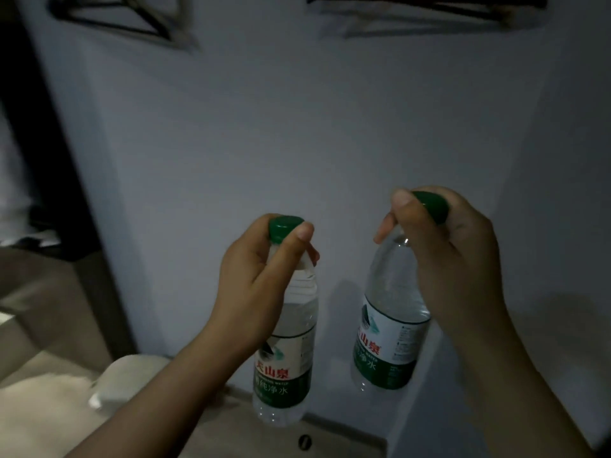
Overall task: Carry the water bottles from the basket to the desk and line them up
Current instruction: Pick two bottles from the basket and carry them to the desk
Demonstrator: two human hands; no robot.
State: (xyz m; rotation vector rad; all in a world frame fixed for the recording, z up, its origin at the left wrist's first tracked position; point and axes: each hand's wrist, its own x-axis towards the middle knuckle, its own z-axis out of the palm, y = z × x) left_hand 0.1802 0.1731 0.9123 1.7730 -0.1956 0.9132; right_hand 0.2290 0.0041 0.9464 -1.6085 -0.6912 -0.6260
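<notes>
before a bare wall, left hand (261,276) pinching left bottle (287,358) neck, right hand (453,259) pinching right bottle (390,332) cap

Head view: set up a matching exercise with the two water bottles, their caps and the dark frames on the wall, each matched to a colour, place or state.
Things:
1. left bottle
2. right bottle
3. caps
4. wall frames

Descriptions:
a. black, high on the wall
b. green
c. hangs nearly upright
d. tilted, base toward the other bottle

Pairs: 1-c, 2-d, 3-b, 4-a
</notes>
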